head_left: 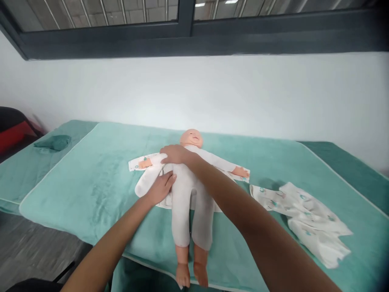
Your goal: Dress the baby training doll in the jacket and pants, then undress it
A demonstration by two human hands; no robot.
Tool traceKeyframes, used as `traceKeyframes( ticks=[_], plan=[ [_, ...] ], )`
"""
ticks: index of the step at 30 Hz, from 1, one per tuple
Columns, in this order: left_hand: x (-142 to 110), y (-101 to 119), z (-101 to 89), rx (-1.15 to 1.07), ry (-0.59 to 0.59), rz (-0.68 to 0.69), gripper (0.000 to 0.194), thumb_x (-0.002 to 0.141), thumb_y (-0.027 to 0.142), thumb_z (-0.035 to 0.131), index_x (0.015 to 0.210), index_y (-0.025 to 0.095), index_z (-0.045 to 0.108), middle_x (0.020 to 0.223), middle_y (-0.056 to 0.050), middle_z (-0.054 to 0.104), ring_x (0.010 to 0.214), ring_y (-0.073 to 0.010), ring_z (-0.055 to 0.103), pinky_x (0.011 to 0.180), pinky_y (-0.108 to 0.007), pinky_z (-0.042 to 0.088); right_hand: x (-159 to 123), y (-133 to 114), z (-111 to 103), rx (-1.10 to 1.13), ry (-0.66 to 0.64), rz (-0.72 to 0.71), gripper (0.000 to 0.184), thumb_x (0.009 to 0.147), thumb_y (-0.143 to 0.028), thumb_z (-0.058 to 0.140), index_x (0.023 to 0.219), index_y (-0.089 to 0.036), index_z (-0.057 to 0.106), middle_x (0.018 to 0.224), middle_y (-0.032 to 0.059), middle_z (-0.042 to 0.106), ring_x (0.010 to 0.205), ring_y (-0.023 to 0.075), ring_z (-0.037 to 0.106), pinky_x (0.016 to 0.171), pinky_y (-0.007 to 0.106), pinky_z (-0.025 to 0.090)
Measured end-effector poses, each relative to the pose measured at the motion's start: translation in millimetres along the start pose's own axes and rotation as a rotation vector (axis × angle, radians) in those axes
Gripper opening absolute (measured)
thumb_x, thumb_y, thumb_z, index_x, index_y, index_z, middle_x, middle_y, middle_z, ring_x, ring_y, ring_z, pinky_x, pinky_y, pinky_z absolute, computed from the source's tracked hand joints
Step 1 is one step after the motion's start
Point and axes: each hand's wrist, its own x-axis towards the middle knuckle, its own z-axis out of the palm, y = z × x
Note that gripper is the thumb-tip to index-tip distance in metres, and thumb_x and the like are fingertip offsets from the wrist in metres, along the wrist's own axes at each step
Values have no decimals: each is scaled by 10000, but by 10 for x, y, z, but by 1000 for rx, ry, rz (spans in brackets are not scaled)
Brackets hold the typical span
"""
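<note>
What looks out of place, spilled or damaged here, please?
I see no spill or damage. Slightly untidy: the patterned clothing lies crumpled on the green cover, to the right of the doll. The doll's feet also reach the cover's near edge, so its position looks slightly low.

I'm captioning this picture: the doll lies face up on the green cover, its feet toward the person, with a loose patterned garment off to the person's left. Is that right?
Not quite: the head view shows the loose patterned garment off to the person's right. The doll does lie face up on the green cover, feet toward the person.
</note>
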Motion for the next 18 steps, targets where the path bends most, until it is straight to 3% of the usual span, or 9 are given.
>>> traceKeyframes(
  ticks=[2,4,7,11,14,18],
  plan=[
    [128,-40,-137,251,-28,93,373,1053,371,384,1167,201,696,1175,-136,737,1107,-295,679,994,-470,511,-84,106,1,62,83,-45,311,974,-368,581,1244,-249,676,1205,73,717,1061,270,647,863,343,467],
    [280,-122,-236,478,48,124,294,1007,269,461,1167,188,694,1209,-168,712,1174,-335,637,1009,-509,478,-229,189,-7,161,212,-80,351,1001,-371,545,1321,-271,649,1245,62,705,1127,265,630,935,349,464],
    [452,-307,-312,571,184,12,241,932,276,603,1135,193,704,1210,-188,696,1185,-367,615,978,-511,477,-464,248,-24,295,344,-43,406,1023,-411,513,1393,-282,619,1289,62,685,1187,271,606,1004,364,461],
    [456,-499,-387,264,323,-231,216,932,327,562,946,178,717,941,-128,740,924,-300,682,826,-411,506,-623,225,-50,335,330,3,392,1007,-465,549,1357,-328,662,1245,50,690,1155,275,613,975,373,477],
    [378,-497,-445,-106,457,-273,156,838,287,606,884,165,693,880,-82,735,843,-239,668,764,-340,501,-613,179,-48,320,303,12,349,984,-541,583,1235,-351,733,1185,38,697,1116,266,619,959,379,468],
    [345,-446,-483,-530,433,-372,232,719,305,740,913,181,709,814,-10,698,729,-164,617,673,-271,469,-560,139,-14,215,272,59,288,992,-508,589,1123,-329,772,1099,35,694,1073,242,614,980,400,432]
  ],
)
